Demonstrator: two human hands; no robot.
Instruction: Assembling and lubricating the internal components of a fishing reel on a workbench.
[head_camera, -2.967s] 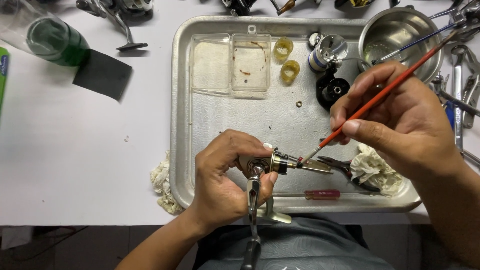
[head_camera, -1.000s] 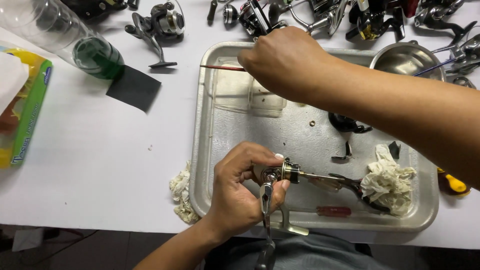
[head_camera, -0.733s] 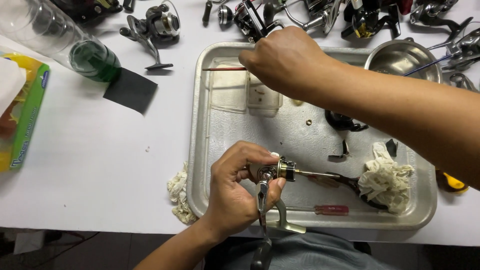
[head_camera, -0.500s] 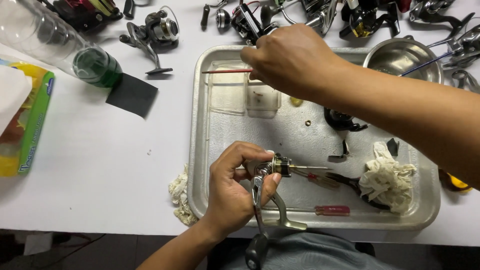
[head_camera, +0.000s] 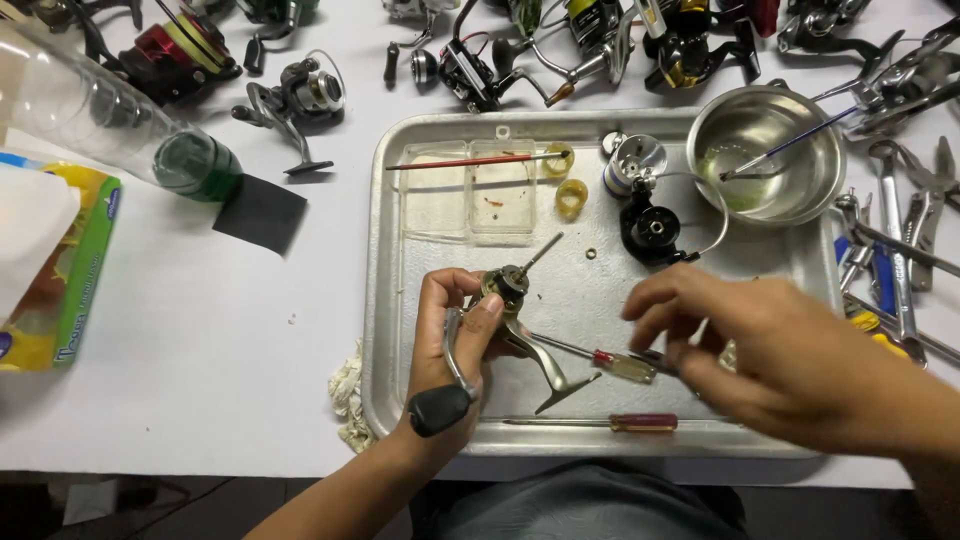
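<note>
Fishing reel body, partly stripped, bare shaft pointing up-right, held over the lower middle of the metal tray; left hand closed around it, thumb pressed on the body, its crank handle hanging down past the wrist. Right hand, lower right of frame, blurred, fingers loosely spread and holding nothing, hovering just above a small screwdriver lying beside the reel. Step, as judged: mid-service of the reel, between tools; the next move seems to call for a steady pinch on a slim tool while the left hand keeps the body from turning. Red-handled brush laid across a clear plastic box, upper tray. Steel bowl, upper right. Green-and-yellow tissue pack, printed label, left edge of the counter. Green-capped clear bottle on its side, upper left.
</note>
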